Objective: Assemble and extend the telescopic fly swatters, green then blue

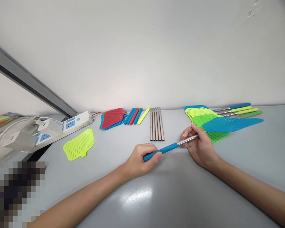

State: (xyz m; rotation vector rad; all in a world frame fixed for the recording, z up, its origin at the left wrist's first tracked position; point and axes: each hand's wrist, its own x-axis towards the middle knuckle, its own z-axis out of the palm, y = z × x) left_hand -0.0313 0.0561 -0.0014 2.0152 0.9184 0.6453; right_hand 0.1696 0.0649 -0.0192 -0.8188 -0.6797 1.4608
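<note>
A blue fly swatter (235,124) is held between both hands, tilted up to the right above the table. My left hand (142,160) is closed around the lower end of its blue handle. My right hand (200,145) has its fingers closed round the steel rod near the blue mesh head. Behind the right hand lie several whole fly swatters, with a yellow-green mesh head (198,111), a green mesh head (219,136) and coloured handles. Beyond the left hand several bare steel rods (157,125) lie side by side.
Left of the rods lie several loose handle grips (134,116), then a red swatter head (114,117) stacked over blue. A yellow-green swatter head (79,145) lies alone, nearer. A white power strip (77,122) with plugs and cables runs along the left. The wall (142,57) borders the table's back.
</note>
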